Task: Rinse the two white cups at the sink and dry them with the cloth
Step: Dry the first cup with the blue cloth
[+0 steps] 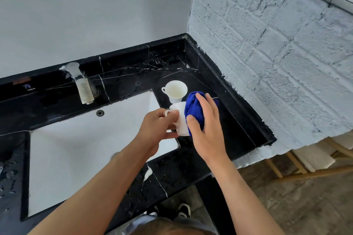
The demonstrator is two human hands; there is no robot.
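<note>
Over the right end of the sink [80, 150], above its rim and the black tabletop [225, 120], the held cup [180, 120] is tipped well off upright. Its long axis slants from the mouth, up and away from the person, to the narrow base, down and nearer, at the lower right. The handle points left, toward the left hand [156, 128], whose fingers are curled round the handle and the cup's side, grasping it. It is white, finely ribbed on the outside, and tapers to a small foot. What is inside cannot be told, since the mouth is covered.

The cloth [193, 109], deep blue and fluffy, is bunched against the cup's mouth and right side. The right hand [205, 122] grips it, thumb on the near side and fingers spread over the top, pressing it to the cup.

Just behind, the second cup [176, 90] stands upright on the tabletop, mouth up, handle to the left. It is white and flared, and its inside looks bare but slightly yellowish. It stands close behind the cloth, but whether they touch cannot be told.

The sink is a white rectangular basin set into the tabletop, with nothing visible in it. A faucet [82, 84] stands behind it, spout toward the basin.
</note>
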